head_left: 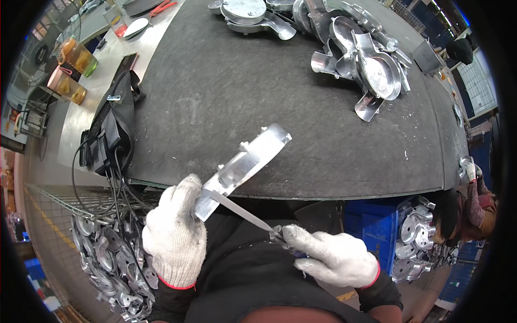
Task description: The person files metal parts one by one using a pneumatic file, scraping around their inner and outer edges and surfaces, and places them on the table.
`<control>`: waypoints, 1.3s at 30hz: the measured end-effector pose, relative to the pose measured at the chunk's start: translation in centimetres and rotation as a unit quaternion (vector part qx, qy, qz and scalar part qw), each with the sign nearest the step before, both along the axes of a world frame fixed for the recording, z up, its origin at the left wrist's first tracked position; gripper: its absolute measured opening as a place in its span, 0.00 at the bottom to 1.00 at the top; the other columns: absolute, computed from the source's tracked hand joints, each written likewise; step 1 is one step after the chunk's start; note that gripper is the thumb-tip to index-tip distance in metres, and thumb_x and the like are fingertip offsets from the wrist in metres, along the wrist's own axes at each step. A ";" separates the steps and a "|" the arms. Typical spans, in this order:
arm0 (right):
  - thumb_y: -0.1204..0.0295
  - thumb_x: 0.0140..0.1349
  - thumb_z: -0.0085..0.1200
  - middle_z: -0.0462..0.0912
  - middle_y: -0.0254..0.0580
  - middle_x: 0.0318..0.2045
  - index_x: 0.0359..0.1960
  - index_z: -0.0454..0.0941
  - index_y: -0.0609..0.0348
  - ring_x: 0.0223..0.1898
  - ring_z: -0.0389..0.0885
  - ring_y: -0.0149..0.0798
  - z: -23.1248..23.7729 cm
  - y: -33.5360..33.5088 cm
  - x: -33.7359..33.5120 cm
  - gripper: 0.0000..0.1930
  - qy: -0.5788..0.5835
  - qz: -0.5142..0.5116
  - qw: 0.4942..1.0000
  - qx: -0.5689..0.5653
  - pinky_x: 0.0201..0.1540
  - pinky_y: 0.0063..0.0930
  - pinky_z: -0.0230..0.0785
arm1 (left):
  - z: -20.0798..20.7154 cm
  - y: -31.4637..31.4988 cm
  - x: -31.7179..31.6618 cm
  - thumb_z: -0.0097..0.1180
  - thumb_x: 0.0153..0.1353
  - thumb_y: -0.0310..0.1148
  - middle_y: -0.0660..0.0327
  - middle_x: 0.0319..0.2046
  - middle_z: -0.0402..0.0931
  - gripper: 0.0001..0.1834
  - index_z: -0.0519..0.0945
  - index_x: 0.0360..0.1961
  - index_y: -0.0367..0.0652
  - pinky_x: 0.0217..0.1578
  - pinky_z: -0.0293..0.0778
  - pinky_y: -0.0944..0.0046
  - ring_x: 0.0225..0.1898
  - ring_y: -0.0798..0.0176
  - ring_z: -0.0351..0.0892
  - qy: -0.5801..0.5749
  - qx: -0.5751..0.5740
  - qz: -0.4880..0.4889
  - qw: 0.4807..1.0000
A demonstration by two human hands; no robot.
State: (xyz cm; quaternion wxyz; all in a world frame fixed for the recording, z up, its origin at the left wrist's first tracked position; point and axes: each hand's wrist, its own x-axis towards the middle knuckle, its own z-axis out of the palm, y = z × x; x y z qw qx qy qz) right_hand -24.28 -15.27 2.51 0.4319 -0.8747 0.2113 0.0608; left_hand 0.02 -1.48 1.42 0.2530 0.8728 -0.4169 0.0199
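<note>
My left hand (177,231), in a white knit glove, is closed around the near end of a shiny cast metal part (249,161). The part is tilted, its far end reaching over the dark tabletop, and small lugs stick out along its upper left edge. In my gloved right hand (334,255) I grip a file (245,211) by its handle. Its flat grey blade slants up to the left and meets the near end of the part, close to my left fingers. The glove hides most of the handle.
Several similar castings (379,72) are piled at the table's (215,102) far right. A black mesh bag (116,116) with cables lies at the left edge, near jars (81,56). Below stand a wire basket of castings (116,258) and a blue crate (371,226). Another person (479,202) works at far right.
</note>
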 end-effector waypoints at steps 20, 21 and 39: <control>0.56 0.79 0.48 0.58 0.47 0.79 0.83 0.44 0.54 0.68 0.70 0.42 -3.9 1.5 -0.3 0.39 -0.035 0.013 0.887 0.460 0.69 0.30 0.63 | -2.4 1.5 0.1 0.65 0.47 0.16 0.57 0.39 0.86 0.27 0.85 0.52 0.48 0.36 0.82 0.57 0.35 0.49 0.88 -0.011 -0.052 -0.013 0.998; 0.55 0.79 0.47 0.56 0.46 0.80 0.83 0.45 0.55 0.77 0.61 0.43 -3.5 1.3 -0.2 0.39 -0.002 0.026 0.890 0.455 0.76 0.31 0.54 | -2.1 1.5 -0.1 0.66 0.51 0.16 0.54 0.40 0.87 0.22 0.85 0.50 0.42 0.42 0.82 0.60 0.40 0.51 0.89 0.026 -0.043 0.004 0.999; 0.57 0.79 0.48 0.64 0.51 0.76 0.82 0.48 0.54 0.72 0.71 0.50 -1.8 3.0 0.5 0.36 -0.039 0.095 0.944 0.314 0.74 0.32 0.61 | -5.5 3.6 1.4 0.65 0.54 0.17 0.52 0.42 0.88 0.21 0.85 0.51 0.39 0.45 0.84 0.62 0.43 0.53 0.91 0.070 -0.159 -0.020 0.985</control>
